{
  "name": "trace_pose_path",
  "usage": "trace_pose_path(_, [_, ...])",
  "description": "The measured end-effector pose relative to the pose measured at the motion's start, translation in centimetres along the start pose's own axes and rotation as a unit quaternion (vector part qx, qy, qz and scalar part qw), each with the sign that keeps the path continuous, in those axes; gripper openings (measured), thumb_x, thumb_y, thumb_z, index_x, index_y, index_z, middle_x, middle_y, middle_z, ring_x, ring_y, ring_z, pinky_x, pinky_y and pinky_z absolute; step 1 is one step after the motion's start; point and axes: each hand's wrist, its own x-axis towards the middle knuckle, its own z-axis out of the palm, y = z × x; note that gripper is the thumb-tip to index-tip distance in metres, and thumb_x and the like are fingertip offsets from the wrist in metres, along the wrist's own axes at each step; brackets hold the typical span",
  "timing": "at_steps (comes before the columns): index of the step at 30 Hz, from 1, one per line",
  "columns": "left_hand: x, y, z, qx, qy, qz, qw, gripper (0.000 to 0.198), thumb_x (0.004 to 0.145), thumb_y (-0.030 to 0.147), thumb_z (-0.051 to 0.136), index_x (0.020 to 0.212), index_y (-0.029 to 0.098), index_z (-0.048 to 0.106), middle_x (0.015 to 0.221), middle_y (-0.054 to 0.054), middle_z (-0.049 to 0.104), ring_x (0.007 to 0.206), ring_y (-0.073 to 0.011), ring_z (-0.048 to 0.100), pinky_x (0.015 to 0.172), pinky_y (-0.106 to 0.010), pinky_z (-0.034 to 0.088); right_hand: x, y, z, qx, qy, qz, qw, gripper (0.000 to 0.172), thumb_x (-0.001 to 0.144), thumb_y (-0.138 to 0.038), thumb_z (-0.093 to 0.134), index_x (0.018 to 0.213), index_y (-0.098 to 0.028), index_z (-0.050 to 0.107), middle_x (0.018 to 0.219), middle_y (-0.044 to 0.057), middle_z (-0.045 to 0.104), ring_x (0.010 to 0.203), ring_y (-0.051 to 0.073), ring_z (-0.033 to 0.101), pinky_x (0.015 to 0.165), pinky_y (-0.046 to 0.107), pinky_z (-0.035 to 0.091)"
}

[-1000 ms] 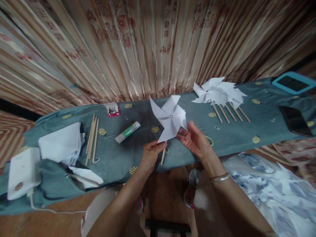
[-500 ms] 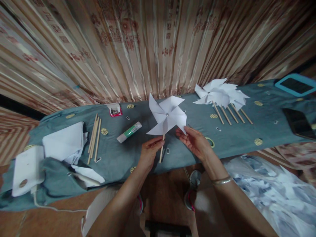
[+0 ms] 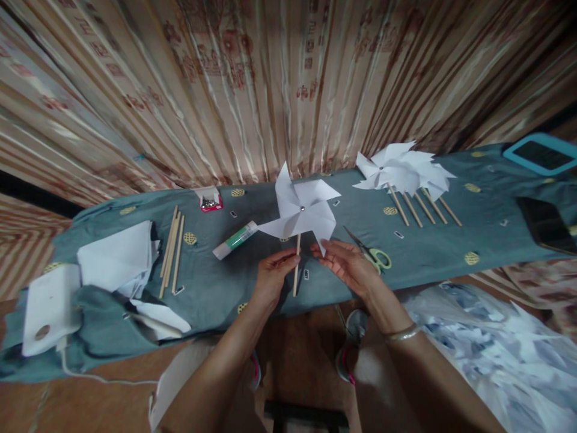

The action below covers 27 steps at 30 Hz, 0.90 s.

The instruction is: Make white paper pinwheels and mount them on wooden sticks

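My left hand (image 3: 276, 273) pinches the wooden stick (image 3: 296, 282) of a white paper pinwheel (image 3: 303, 208), just below its blades. The pinwheel stands upright over the table, a small silver pin at its centre. Beside the lowest blade is my right hand (image 3: 349, 264), fingers loosely apart, its fingertips at the blade's tip and seemingly touching it. Scissors (image 3: 381, 258) with yellow-green handles lie just beyond the right hand. A glue stick (image 3: 235, 240) with a green label rests left of the pinwheel.
Several finished pinwheels (image 3: 406, 171) lie at the back right. Leftward are a red box of pins (image 3: 210, 201), wooden sticks (image 3: 171, 252), white paper sheets (image 3: 115, 255) and a white corded device (image 3: 51, 313). A dark phone-like slab (image 3: 545, 222) and a blue-framed tablet (image 3: 541, 153) lie far right.
The pinwheel's blades have turned clockwise a little. My right hand has shifted left with the lowest blade tip, uncovering the scissors. My left hand keeps its hold on the stick.
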Motion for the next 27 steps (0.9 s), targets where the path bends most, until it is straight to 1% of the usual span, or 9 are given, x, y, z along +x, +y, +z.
trace_pose_path(5, [0.0, -0.2, -0.1, 0.002, -0.004, 0.000, 1.000, 0.034, 0.049, 0.029, 0.089, 0.079, 0.017, 0.078, 0.074, -0.005, 0.075, 0.068, -0.0131, 0.063, 0.074, -0.027, 0.048, -0.1, 0.5, 0.3, -0.033, -0.025, 0.006, 0.999, 0.024, 0.063, -0.035, 0.087, 0.076, -0.017, 0.077, 0.079, 0.006, 0.078, 0.071, 0.013, 0.071, 0.063, 0.017, 0.057])
trace_pose_path(10, [0.0, -0.3, -0.1, -0.002, -0.016, 0.000, 1.000, 0.036, 0.050, 0.032, 0.089, 0.081, 0.016, 0.078, 0.077, -0.006, 0.076, 0.072, -0.0159, 0.067, 0.080, -0.031, 0.049, -0.4, 0.7, 0.7, -0.067, -0.043, 0.004, 0.997, 0.030, 0.061, -0.042, 0.086, 0.073, -0.016, 0.078, 0.077, 0.006, 0.077, 0.069, 0.012, 0.068, 0.065, 0.020, 0.056])
trace_pose_path(14, [0.0, -0.4, -0.2, -0.002, -0.017, 0.002, 1.000, 0.036, 0.051, 0.032, 0.089, 0.081, 0.016, 0.078, 0.077, -0.006, 0.076, 0.072, -0.0155, 0.067, 0.079, -0.030, 0.050, -0.5, 0.7, 0.9, -0.080, -0.053, 0.001, 0.995, 0.030, 0.062, -0.044, 0.085, 0.072, -0.016, 0.078, 0.075, 0.005, 0.076, 0.067, 0.011, 0.065, 0.066, 0.022, 0.054])
trace_pose_path(18, [0.0, -0.3, -0.1, 0.004, -0.010, 0.008, 1.000, 0.035, 0.048, 0.031, 0.089, 0.078, 0.017, 0.078, 0.074, -0.004, 0.076, 0.069, -0.0151, 0.066, 0.075, -0.029, 0.051, -0.4, 1.0, 0.9, -0.094, -0.052, -0.002, 0.994, 0.030, 0.060, -0.044, 0.085, 0.066, -0.017, 0.077, 0.066, 0.002, 0.073, 0.061, 0.010, 0.063, 0.064, 0.023, 0.052])
trace_pose_path(21, [-0.1, -0.1, 0.0, 0.018, -0.024, 0.016, 0.999, 0.034, 0.050, 0.033, 0.088, 0.079, 0.017, 0.079, 0.076, -0.005, 0.076, 0.072, -0.0164, 0.067, 0.077, -0.030, 0.051, -0.3, 1.3, 0.9, -0.118, -0.049, -0.010, 0.992, 0.033, 0.057, -0.049, 0.085, 0.062, -0.018, 0.076, 0.061, 0.001, 0.071, 0.059, 0.009, 0.062, 0.063, 0.022, 0.050])
trace_pose_path(24, [-0.3, 0.1, 0.1, 0.020, -0.036, 0.015, 0.999, 0.035, 0.052, 0.034, 0.088, 0.080, 0.017, 0.079, 0.079, -0.006, 0.077, 0.075, -0.0176, 0.068, 0.080, -0.031, 0.052, -0.3, 1.4, 0.8, -0.150, -0.057, -0.029, 0.987, 0.036, 0.057, -0.054, 0.083, 0.064, -0.019, 0.077, 0.063, 0.002, 0.073, 0.061, 0.010, 0.063, 0.065, 0.022, 0.050])
trace_pose_path(27, [-0.4, 0.2, 0.1, 0.004, -0.027, 0.000, 1.000, 0.037, 0.048, 0.035, 0.089, 0.079, 0.017, 0.078, 0.077, -0.006, 0.076, 0.071, -0.0175, 0.068, 0.077, -0.031, 0.053, -0.4, 1.1, 0.6, -0.187, -0.089, -0.049, 0.977, 0.037, 0.064, -0.056, 0.078, 0.070, -0.020, 0.079, 0.069, 0.003, 0.075, 0.064, 0.011, 0.064, 0.066, 0.024, 0.050])
